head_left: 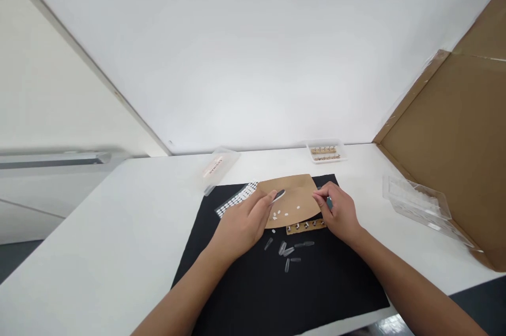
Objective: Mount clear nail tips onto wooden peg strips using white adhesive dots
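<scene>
My left hand [243, 224] is closed, with a slim dark piece with a white edge [279, 195] sticking out past its fingertips over a brown paper sheet [294, 191]. At that sheet's right edge, the thumb and forefinger of my right hand [337, 210] are pinched together; whatever is between them is too small to make out. A bit of teal shows under the right fingers. Several small white ovals [275, 214] lie on the brown paper. Just below it sits a wooden strip [307, 226] with round metal pieces. Clear false nail tips [288, 252] are scattered nearer me.
A black cloth [253, 294] covers the table's middle. Left of the paper lies a sheet of white ovals [237, 199]. Behind are a clear lid [221, 167] and an open tray [324, 151] with pegged strips. A clear case [417, 201] stands right, by cardboard [458, 141].
</scene>
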The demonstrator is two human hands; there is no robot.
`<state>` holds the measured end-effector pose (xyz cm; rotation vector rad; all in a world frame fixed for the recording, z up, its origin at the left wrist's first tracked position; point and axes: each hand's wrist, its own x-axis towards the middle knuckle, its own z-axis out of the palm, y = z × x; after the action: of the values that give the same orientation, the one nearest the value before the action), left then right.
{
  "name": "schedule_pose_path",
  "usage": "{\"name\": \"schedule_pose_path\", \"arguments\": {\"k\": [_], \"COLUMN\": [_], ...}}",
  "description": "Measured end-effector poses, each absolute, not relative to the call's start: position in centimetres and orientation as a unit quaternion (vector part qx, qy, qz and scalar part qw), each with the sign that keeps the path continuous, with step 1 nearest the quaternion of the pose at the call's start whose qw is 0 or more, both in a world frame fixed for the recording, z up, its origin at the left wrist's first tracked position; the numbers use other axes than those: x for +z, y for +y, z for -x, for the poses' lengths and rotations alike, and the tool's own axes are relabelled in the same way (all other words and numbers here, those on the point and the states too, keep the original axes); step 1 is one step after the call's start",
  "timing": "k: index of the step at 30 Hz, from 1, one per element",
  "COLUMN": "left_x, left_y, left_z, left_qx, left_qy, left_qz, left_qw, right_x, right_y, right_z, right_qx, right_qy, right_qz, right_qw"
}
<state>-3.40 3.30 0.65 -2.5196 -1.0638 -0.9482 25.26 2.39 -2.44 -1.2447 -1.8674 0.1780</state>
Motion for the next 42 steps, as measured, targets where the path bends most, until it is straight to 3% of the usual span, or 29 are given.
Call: {"name": "schedule_pose_path", "arguments": {"k": [5,13,21,29,37,42], "left_x": [0.2,-0.3,0.7,1.4,1.3,1.5], "left_y": [3.2,3.4,2.9,2.1,1.6,0.6], "left_z": [3.7,3.4,3.2,2.5,1.9,1.0], "left_qx": [-0.322,-0.33,-0.301,-0.317,-0.27,-0.219], "left_qy": [-0.404,-0.479,-0.508,-0.546,-0.583,-0.609], "left_qz": [0.845,0.811,0.796,0.763,0.765,0.762], "left_qw": [0.139,0.066,0.134,0.137,0.041,-0.007], "right_x": [-2.5,-2.7,-2.8,-2.5,-2.0,-0.9], "right_y": [2.3,2.5,2.5,2.5,1.9,2.8], "right_z": [-25.2,-25.1,-25.3,-25.2,-24.8,-24.5], "right_qx": [0.076,0.077,0.072,0.087,0.077,0.043], "right_qy": [-0.746,-0.74,-0.744,-0.742,-0.772,-0.825], "right_qz": [0.498,0.501,0.495,0.478,0.422,0.387], "right_qw": [0.436,0.441,0.442,0.462,0.469,0.409]}}
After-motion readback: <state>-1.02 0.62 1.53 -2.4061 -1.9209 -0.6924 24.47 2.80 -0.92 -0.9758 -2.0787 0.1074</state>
